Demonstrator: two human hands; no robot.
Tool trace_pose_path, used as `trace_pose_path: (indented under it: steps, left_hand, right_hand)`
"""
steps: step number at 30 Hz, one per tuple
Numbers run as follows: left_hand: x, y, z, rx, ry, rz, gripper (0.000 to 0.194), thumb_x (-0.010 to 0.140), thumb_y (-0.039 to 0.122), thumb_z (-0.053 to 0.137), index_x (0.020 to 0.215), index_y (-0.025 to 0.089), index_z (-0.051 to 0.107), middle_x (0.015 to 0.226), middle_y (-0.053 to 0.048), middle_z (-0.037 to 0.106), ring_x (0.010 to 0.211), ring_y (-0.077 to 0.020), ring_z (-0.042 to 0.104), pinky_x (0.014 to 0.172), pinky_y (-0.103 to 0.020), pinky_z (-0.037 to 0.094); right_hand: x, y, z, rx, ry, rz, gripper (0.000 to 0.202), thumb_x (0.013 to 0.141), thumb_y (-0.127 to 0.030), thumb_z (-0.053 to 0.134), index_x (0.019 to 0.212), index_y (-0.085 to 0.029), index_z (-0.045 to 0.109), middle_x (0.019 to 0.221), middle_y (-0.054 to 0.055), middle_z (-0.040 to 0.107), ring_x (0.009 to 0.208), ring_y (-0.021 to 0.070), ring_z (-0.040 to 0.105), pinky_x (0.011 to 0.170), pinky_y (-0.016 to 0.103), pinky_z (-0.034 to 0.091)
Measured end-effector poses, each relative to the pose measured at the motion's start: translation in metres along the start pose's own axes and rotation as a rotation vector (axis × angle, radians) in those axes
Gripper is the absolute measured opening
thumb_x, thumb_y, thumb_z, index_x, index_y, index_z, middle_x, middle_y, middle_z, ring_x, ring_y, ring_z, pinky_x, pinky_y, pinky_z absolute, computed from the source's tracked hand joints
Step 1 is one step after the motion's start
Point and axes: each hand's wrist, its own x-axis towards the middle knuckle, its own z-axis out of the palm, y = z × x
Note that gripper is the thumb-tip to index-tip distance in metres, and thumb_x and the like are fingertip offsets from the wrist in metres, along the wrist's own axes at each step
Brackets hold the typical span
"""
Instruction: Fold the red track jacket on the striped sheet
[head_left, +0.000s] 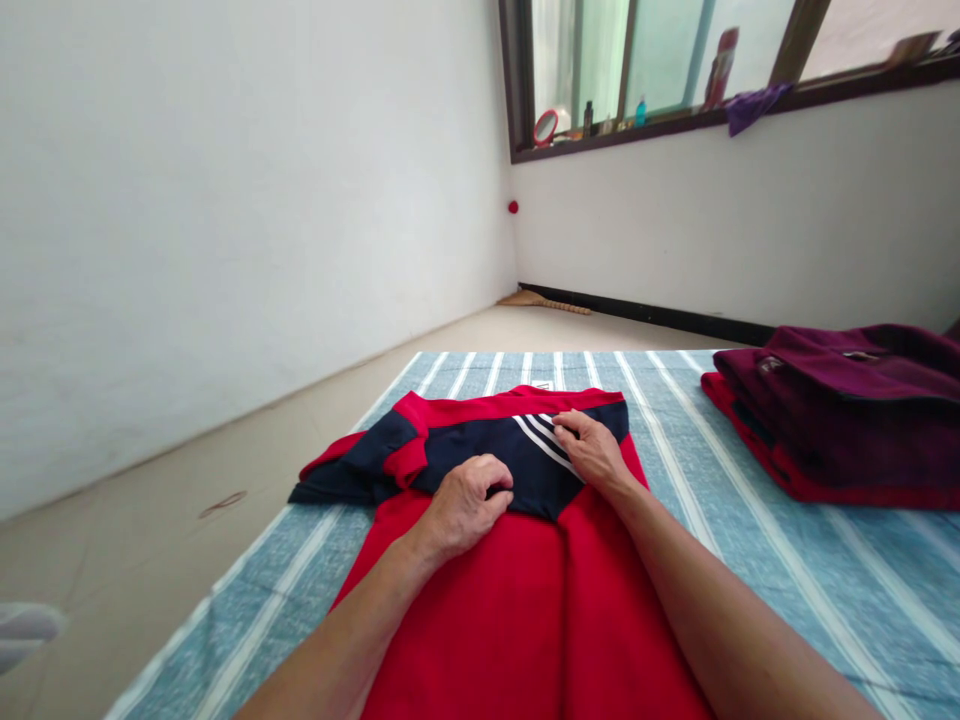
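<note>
Well to the left of the left hand, a thin looped cord (223,504) lies on the pale floor (247,440). Nearer that hand, the navy sleeve part (345,475) of a red and navy garment (480,620) spreads over the blue-and-white striped cloth (742,540). A red cuff (409,460) sits just beyond the left hand.

The left hand (474,497) rests on the garment's navy panel, near its lower edge, its fingers curled in close to the thumb; I cannot tell whether it pinches fabric. Far ahead of both hands, a broom (544,301) lies by the wall. Beyond the right hand, a red-rimmed mirror (546,128), a dark bottle (588,119) and a blue bottle (640,112) stand at the window; their contents cannot be made out.

The right hand (589,448) is bent, its fingertips at the garment's white stripes (541,440); its grip is also unclear. To its right, at the window, are a tall red container (721,68) and a purple cloth (752,108). Lower down, well apart from the right hand, a pile of maroon and red clothes (862,420) lies on the striped cloth.
</note>
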Motion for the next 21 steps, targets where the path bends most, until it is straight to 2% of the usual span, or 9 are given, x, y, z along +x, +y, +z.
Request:
trace_pose_path:
  steps: [6, 10, 12, 14, 17, 19, 21]
  left_hand:
    - [0.002, 0.005, -0.013, 0.052, -0.081, -0.031, 0.009, 0.074, 0.013, 0.053, 0.074, 0.017, 0.061, 0.076, -0.002, 0.062, 0.072, -0.0145, 0.058, 0.069, -0.024, 0.044]
    - [0.003, 0.008, -0.036, 0.100, -0.154, -0.059, 0.009, 0.074, 0.016, 0.055, 0.077, 0.018, 0.063, 0.074, 0.000, 0.062, 0.066, -0.0129, 0.057, 0.063, -0.022, 0.043]
    - [0.003, 0.007, -0.049, 0.118, -0.151, -0.089, 0.010, 0.075, 0.019, 0.056, 0.080, 0.018, 0.064, 0.076, 0.000, 0.063, 0.068, -0.0132, 0.058, 0.064, -0.022, 0.043]
    - [0.002, 0.003, -0.061, 0.158, -0.107, -0.133, 0.011, 0.076, 0.022, 0.056, 0.082, 0.019, 0.065, 0.078, 0.000, 0.064, 0.071, -0.0144, 0.060, 0.067, -0.024, 0.044]
    - [-0.002, -0.007, -0.075, 0.349, 0.070, -0.249, 0.012, 0.077, 0.022, 0.055, 0.082, 0.018, 0.064, 0.085, -0.004, 0.065, 0.081, -0.0191, 0.060, 0.076, -0.030, 0.046]
    - [-0.004, -0.013, -0.080, 0.521, 0.177, -0.345, 0.013, 0.077, 0.024, 0.057, 0.086, 0.018, 0.063, 0.094, -0.007, 0.065, 0.092, -0.0233, 0.058, 0.085, -0.034, 0.044]
    - [-0.006, -0.017, -0.081, 0.642, 0.202, -0.443, 0.025, 0.076, 0.031, 0.060, 0.098, 0.018, 0.061, 0.106, -0.010, 0.062, 0.104, -0.0269, 0.054, 0.091, -0.037, 0.041]
  right_hand:
    - [0.000, 0.000, 0.000, -0.018, -0.002, 0.006, 0.025, 0.083, -0.026, 0.050, 0.100, -0.027, 0.069, 0.107, 0.000, 0.067, 0.110, 0.0204, 0.057, 0.098, 0.032, 0.039]
    - [0.000, 0.001, 0.000, -0.023, -0.008, -0.003, 0.025, 0.083, -0.025, 0.050, 0.099, -0.026, 0.069, 0.107, 0.001, 0.067, 0.113, 0.0205, 0.055, 0.099, 0.033, 0.038]
    - [-0.002, 0.001, 0.001, -0.018, -0.016, -0.014, 0.025, 0.083, -0.025, 0.049, 0.098, -0.025, 0.069, 0.109, 0.001, 0.067, 0.116, 0.0209, 0.053, 0.101, 0.034, 0.036]
    - [-0.003, 0.001, 0.001, -0.010, -0.023, -0.023, 0.025, 0.083, -0.025, 0.049, 0.097, -0.024, 0.069, 0.111, 0.002, 0.066, 0.118, 0.0214, 0.051, 0.101, 0.034, 0.035]
    - [-0.005, 0.001, 0.001, 0.002, -0.025, -0.028, 0.025, 0.083, -0.026, 0.049, 0.098, -0.023, 0.069, 0.111, 0.004, 0.066, 0.118, 0.0228, 0.051, 0.101, 0.036, 0.036]
    - [-0.006, 0.001, 0.002, -0.003, -0.020, -0.025, 0.026, 0.083, -0.027, 0.049, 0.098, -0.022, 0.069, 0.111, 0.004, 0.066, 0.116, 0.0232, 0.052, 0.100, 0.036, 0.036]
    - [-0.007, 0.001, 0.002, -0.014, -0.017, -0.024, 0.025, 0.082, -0.027, 0.049, 0.097, -0.023, 0.069, 0.111, 0.004, 0.066, 0.116, 0.0230, 0.053, 0.100, 0.036, 0.036]
